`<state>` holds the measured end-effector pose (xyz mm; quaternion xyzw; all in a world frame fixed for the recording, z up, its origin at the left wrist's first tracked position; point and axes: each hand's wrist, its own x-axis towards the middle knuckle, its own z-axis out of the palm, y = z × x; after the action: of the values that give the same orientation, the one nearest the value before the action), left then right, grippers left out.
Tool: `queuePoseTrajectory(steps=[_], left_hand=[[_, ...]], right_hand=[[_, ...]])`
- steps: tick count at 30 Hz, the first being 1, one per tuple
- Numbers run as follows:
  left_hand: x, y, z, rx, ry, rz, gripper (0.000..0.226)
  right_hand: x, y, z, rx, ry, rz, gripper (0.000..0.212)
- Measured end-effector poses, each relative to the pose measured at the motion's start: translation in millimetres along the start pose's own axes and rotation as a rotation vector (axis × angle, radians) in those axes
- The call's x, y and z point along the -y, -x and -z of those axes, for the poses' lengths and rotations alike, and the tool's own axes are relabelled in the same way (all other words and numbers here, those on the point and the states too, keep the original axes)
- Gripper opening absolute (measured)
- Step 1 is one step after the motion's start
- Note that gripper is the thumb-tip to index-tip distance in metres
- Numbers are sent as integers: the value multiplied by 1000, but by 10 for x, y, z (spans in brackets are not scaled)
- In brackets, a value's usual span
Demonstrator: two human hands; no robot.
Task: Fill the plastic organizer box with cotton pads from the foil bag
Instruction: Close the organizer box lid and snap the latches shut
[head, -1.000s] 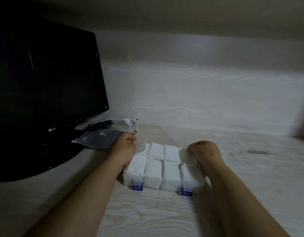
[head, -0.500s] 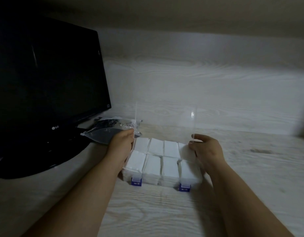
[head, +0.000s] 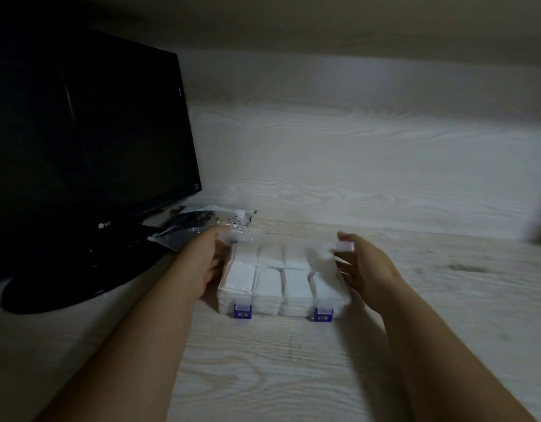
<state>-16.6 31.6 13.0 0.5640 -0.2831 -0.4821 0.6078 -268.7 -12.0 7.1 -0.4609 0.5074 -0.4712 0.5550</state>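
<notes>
Between left hand (head: 207, 263) and right hand (head: 369, 269) lies the clear plastic organizer box (head: 280, 309), crosswise; right pinches its lid (head: 346, 247), left unclear.

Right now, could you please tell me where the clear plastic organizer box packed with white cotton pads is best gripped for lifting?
Probably at its two short side walls, coming in from left and right at once. The clear plastic organizer box is low and wide, its front carries two blue latches, and white cotton pads fill it, so the front and the top offer poorer holds.
</notes>
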Motion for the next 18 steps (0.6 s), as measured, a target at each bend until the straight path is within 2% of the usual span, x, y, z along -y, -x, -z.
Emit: queuePoseTrajectory(steps=[4, 8, 10, 11, 14, 15, 18], left_hand=[[29, -1, 23, -35, -71, -1, 13], [48, 55, 21, -40, -259, -49, 11], [44, 64, 19, -44, -297, -71, 9], [43, 55, 22, -46, -309, -69, 14], [43, -29, 40, -19, -356, -48, 37], [46, -54, 43, -1, -374, -42, 41], [83, -52, 18, 79, -380, -52, 24]], right_hand=[[5, -3, 15, -9, 61, -30, 14], [-21, -30, 23, -24, 229, 61, 20], [-41, -37, 6, -24, 328, 86, 35], [-34, -24, 5, -22, 347, 83, 42], [-15, 3, 15, 29, 345, 88, 42], [-11, 10, 14, 56, 334, 81, 49], [-30, -7, 16, 119, 288, 40, 74]])
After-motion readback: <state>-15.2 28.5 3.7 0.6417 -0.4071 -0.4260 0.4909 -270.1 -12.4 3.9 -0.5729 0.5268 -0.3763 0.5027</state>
